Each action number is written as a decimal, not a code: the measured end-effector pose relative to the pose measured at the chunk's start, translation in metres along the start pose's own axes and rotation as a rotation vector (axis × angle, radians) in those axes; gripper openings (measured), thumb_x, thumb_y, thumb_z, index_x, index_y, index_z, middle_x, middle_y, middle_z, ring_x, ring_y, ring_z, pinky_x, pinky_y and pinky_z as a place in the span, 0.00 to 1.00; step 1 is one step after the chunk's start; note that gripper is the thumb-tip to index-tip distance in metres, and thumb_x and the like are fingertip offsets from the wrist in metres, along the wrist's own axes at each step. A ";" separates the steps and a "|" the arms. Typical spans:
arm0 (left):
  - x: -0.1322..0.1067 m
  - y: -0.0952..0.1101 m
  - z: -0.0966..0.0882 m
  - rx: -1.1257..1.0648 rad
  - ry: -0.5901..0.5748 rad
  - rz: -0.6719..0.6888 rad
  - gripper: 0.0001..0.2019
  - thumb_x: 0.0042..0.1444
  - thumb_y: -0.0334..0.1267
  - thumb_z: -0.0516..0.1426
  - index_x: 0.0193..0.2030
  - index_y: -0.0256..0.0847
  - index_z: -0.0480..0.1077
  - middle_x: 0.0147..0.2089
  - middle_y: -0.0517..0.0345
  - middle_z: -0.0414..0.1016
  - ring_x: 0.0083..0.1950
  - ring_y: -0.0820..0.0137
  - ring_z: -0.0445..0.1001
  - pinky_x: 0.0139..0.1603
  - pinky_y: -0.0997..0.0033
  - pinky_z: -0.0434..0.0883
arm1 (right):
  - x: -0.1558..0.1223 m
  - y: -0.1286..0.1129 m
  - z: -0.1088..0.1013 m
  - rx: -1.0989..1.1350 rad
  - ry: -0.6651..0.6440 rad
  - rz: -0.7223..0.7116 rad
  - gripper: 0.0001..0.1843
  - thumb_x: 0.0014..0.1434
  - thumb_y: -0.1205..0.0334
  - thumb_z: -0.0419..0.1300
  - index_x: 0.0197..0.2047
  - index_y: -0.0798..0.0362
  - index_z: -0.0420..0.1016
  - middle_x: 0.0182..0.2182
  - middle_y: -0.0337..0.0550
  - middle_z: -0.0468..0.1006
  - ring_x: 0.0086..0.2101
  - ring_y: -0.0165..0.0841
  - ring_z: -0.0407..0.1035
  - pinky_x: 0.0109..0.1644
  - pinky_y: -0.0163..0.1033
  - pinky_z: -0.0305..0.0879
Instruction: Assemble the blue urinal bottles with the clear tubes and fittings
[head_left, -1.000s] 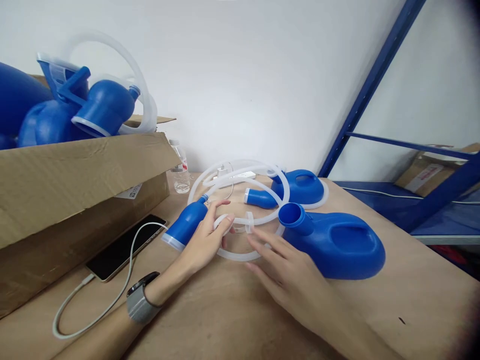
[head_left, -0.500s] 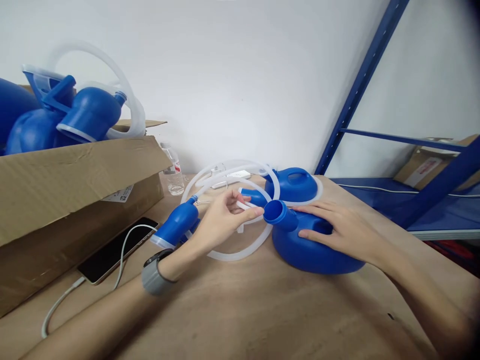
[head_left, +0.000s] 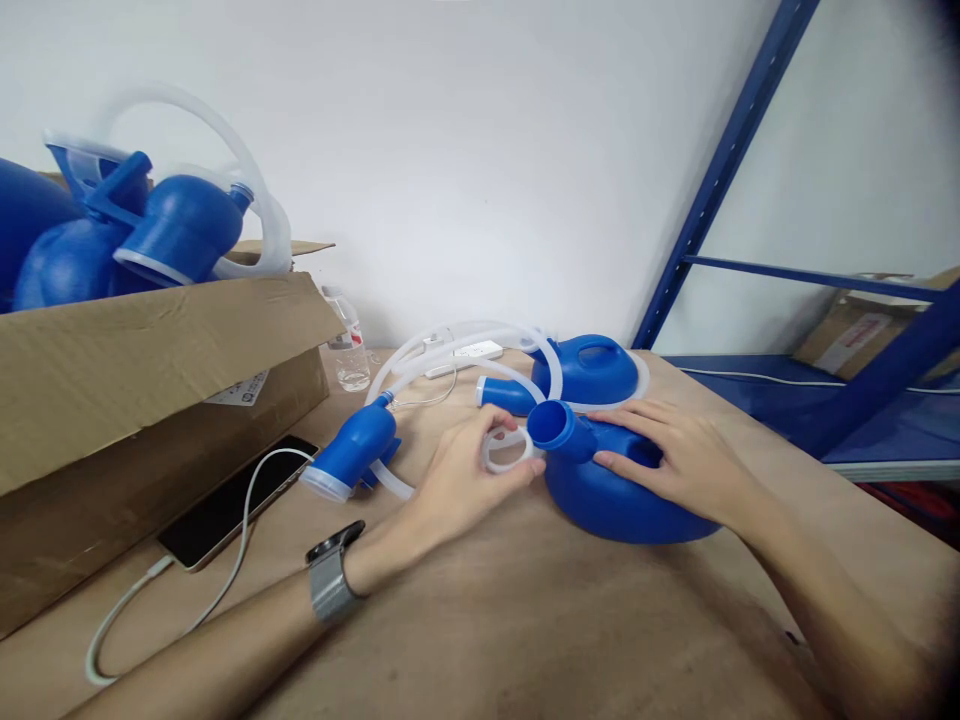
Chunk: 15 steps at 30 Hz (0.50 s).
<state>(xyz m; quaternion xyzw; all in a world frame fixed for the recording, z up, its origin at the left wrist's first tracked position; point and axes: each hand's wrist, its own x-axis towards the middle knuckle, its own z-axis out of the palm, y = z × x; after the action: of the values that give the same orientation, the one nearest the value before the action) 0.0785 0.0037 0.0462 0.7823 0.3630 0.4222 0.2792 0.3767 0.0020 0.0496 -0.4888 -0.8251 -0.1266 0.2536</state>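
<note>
A blue plastic urinal bottle (head_left: 626,510) lies on the table, its open round neck pointing left and up toward me. My right hand (head_left: 667,455) grips it around the handle, thumb on the near side, fingers on the far side. Close to the neck's left side, my left hand (head_left: 469,470) pinches a translucent white ring-shaped cap (head_left: 504,468) between thumb and fingers. Left of that hand is a blue funnel-shaped piece (head_left: 356,440); a translucent hose (head_left: 495,328) loops behind the hands.
A second blue urinal bottle (head_left: 589,370) sits farther back. At left stands a cardboard box (head_left: 172,325) with blue parts and hose sticking out. A phone (head_left: 232,505) with a white cable, a water bottle (head_left: 349,345) and a power strip (head_left: 472,355) are on the table. Blue shelving (head_left: 724,175) rises at right.
My left hand has moved slightly down and right and turned, so the white cap's round opening now faces me. My right hand stays on the urinal bottle.
</note>
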 end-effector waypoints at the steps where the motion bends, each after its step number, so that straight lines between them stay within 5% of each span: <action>1: -0.009 -0.004 -0.002 0.060 -0.025 0.025 0.15 0.61 0.45 0.66 0.50 0.44 0.71 0.52 0.55 0.79 0.52 0.62 0.76 0.53 0.60 0.72 | -0.001 0.005 -0.001 -0.005 -0.003 -0.006 0.25 0.67 0.40 0.58 0.61 0.42 0.80 0.51 0.47 0.84 0.50 0.50 0.78 0.54 0.57 0.74; 7: -0.047 -0.022 0.000 0.401 -0.369 0.207 0.14 0.62 0.43 0.66 0.50 0.40 0.72 0.49 0.51 0.77 0.54 0.57 0.73 0.55 0.55 0.72 | 0.005 0.013 -0.006 -0.074 0.111 -0.060 0.26 0.67 0.36 0.58 0.56 0.43 0.81 0.54 0.51 0.82 0.53 0.54 0.76 0.58 0.63 0.69; 11: -0.052 -0.027 0.004 0.490 -0.439 0.245 0.13 0.64 0.45 0.64 0.50 0.40 0.72 0.50 0.51 0.77 0.53 0.59 0.74 0.55 0.58 0.72 | 0.034 -0.047 -0.004 0.011 0.232 -0.158 0.20 0.74 0.49 0.53 0.60 0.46 0.77 0.55 0.52 0.79 0.54 0.48 0.74 0.58 0.57 0.70; 15: -0.061 -0.030 0.005 0.593 -0.424 0.344 0.13 0.67 0.46 0.61 0.52 0.40 0.71 0.57 0.48 0.77 0.55 0.58 0.74 0.56 0.57 0.71 | 0.077 -0.122 0.024 0.089 0.105 -0.267 0.16 0.74 0.59 0.54 0.59 0.49 0.77 0.54 0.50 0.81 0.55 0.45 0.73 0.58 0.52 0.69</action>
<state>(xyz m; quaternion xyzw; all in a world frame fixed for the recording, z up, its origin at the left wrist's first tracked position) 0.0494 -0.0289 -0.0067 0.9481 0.2672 0.1688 0.0353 0.2332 0.0105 0.0762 -0.3556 -0.8731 -0.1481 0.2988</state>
